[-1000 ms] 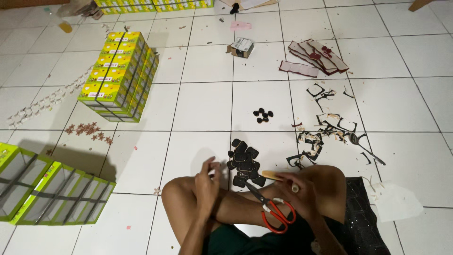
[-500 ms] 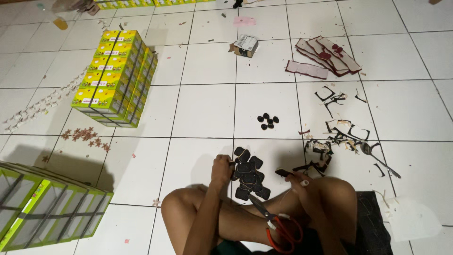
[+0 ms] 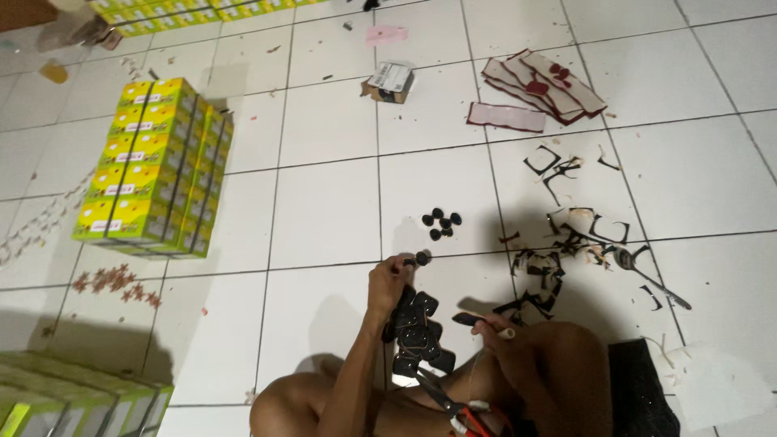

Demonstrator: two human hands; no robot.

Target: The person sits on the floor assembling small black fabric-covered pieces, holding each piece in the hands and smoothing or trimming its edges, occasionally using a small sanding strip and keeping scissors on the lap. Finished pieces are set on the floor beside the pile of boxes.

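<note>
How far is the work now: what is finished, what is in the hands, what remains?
Finished, apparently: a small group of black round pieces on the floor, with cut scraps to the right. In hand: the left hand holds a black round piece, the right hand a thin tool. Left: black shapes on the lap, apparently.

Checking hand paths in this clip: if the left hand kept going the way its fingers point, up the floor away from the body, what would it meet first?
Probably the cluster of small black round pieces on the white tile, just beyond the left hand; depth is uncertain.

Boxes left, offcuts right
</note>
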